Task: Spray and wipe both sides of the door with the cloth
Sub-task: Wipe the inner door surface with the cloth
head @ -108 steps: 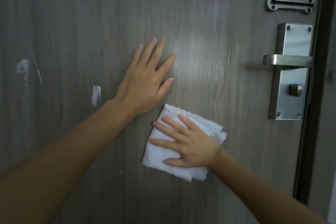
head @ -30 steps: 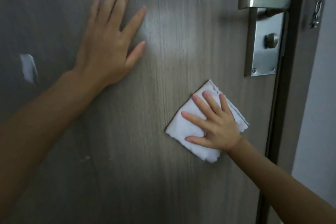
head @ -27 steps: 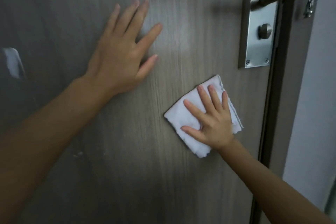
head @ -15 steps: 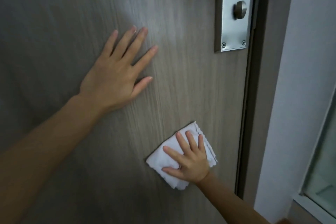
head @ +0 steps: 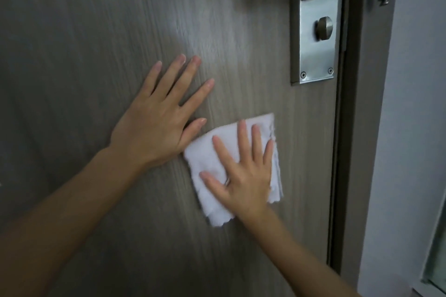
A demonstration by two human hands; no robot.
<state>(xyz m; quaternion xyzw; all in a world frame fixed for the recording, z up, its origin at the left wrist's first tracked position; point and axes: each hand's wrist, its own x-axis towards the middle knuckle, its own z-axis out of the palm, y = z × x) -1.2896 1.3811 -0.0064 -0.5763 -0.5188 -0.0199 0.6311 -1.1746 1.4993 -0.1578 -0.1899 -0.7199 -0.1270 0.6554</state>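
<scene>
The left hand [head: 154,125] lay flat, fingers spread, bracing the door [head: 96,31]; just right, the right hand [head: 241,176], fingers splayed, pressed the cloth [head: 205,157] flat for wiping

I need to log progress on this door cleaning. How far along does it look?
Done: nothing certain; no spray bottle is in view, so spraying can't be confirmed. In hand: the right hand presses the white cloth flat on the door below the lock plate, while the left hand braces beside it. Left: the lower panel and the other side, which isn't visible.
</scene>
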